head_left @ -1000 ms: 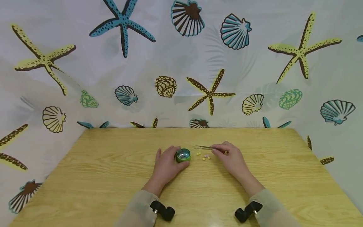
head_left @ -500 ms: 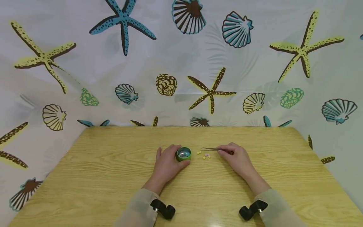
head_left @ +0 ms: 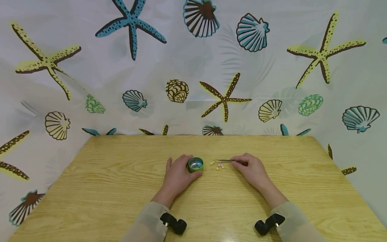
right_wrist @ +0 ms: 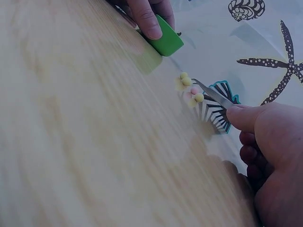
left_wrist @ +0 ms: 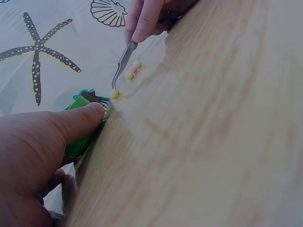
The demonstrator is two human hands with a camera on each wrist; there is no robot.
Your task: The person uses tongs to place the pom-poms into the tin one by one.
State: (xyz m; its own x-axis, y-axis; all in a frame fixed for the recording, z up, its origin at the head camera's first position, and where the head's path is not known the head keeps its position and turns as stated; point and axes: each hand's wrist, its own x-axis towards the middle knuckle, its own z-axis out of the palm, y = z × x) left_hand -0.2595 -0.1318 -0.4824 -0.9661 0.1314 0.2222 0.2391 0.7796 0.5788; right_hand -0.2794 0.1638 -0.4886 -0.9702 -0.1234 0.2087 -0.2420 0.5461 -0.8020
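My left hand point(head_left: 179, 176) holds a small green cup point(head_left: 196, 169) with a shiny metallic inside, thumb on the near side and fingers round the far side. In the right wrist view the cup point(right_wrist: 168, 39) stands on the table beside the small balls. My right hand point(head_left: 251, 169) pinches a pair of tweezers point(head_left: 223, 160) with a bent tip, pointing left. The tip is beside two yellow balls point(head_left: 212, 163); I cannot tell if it touches them. Nearer to me lie more yellow balls point(head_left: 222, 167) and pink ones point(head_left: 220, 165). Nothing shows between the tweezer tips.
The wooden table point(head_left: 121, 188) reaches back to a white cloth point(head_left: 193, 67) printed with starfish and shells, which hangs behind it and at both sides. A black wrist mount point(head_left: 173, 224) sits on each sleeve.
My right hand has drawn back to the right with the tweezers, away from the cup, and the tip has since lowered to the yellow balls. My left hand keeps its place on the cup.
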